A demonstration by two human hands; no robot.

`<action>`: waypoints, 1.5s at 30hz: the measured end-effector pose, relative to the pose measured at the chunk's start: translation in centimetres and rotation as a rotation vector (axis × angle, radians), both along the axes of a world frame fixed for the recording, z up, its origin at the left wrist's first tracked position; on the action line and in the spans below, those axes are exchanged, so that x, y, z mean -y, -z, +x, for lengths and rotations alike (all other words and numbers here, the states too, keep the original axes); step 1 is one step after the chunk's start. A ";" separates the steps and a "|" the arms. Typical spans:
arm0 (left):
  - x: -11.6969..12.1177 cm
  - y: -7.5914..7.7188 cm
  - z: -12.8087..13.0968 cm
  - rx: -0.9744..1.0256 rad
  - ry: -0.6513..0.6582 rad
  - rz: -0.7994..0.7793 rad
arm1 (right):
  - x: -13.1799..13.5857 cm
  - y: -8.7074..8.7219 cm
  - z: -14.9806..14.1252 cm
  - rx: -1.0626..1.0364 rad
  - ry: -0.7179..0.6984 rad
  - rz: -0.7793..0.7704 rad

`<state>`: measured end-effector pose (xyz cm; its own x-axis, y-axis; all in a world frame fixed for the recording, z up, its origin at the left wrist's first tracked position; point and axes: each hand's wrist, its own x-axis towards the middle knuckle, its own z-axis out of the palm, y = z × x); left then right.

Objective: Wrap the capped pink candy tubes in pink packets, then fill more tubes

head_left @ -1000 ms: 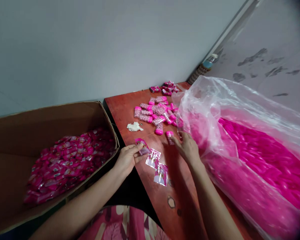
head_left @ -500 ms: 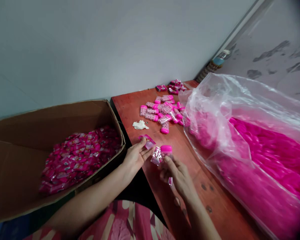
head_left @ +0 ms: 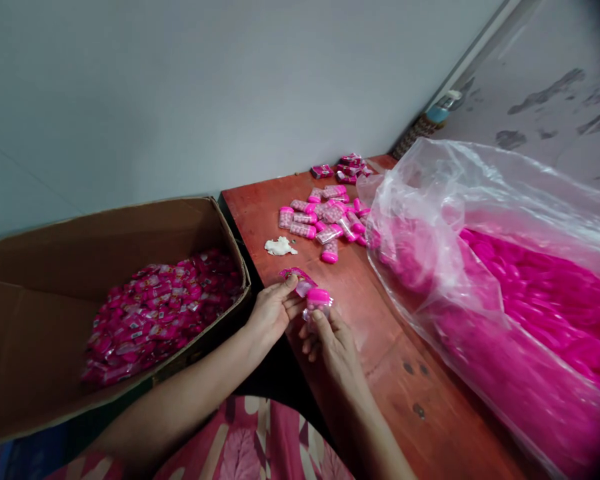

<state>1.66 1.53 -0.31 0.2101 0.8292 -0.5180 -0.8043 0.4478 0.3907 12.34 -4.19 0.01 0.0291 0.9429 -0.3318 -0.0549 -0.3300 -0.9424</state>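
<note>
My left hand (head_left: 273,310) pinches a pink printed plastic sleeve (head_left: 300,280) between thumb and fingers, above the table's near-left edge. Held upright in my right hand (head_left: 333,340) is a small clear candy container (head_left: 319,300) with a bright pink cap and pinkish balls inside. The container's cap is right beside the sleeve's lower end; whether they touch I cannot tell. Shiny clear film shows at the container's sides, its full shape hidden. Beyond my hands lies a loose pile of similar filled containers (head_left: 303,231).
A cardboard box (head_left: 220,220) on the left holds many pink wrapped packs (head_left: 155,300). On the red table (head_left: 390,373), a large clear bag (head_left: 425,193) of pink caps fills the right. A white crumpled scrap (head_left: 280,247) and several dark pink packs (head_left: 350,170) lie farther back.
My right hand has moved left with the container, up to the sleeve in my left hand. The shiny wrapper seen between the hands before is now mostly hidden by the container.
</note>
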 end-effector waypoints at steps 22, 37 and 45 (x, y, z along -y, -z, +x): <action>0.5 -0.5 -0.1 -0.311 0.442 0.293 | 0.3 1.2 0.1 -0.008 -0.054 0.103; 1.9 -0.2 0.3 -0.247 0.458 0.267 | 0.4 0.8 0.5 -0.164 -0.103 0.036; 2.3 0.2 0.1 -0.231 0.338 0.191 | 1.6 1.1 1.2 -0.241 -0.061 0.067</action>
<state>1.78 -0.82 -0.47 0.3819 0.8193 -0.4277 -0.5072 0.5726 0.6441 13.58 -5.81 -1.07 -0.1006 0.9607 -0.2587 -0.2626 -0.2765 -0.9245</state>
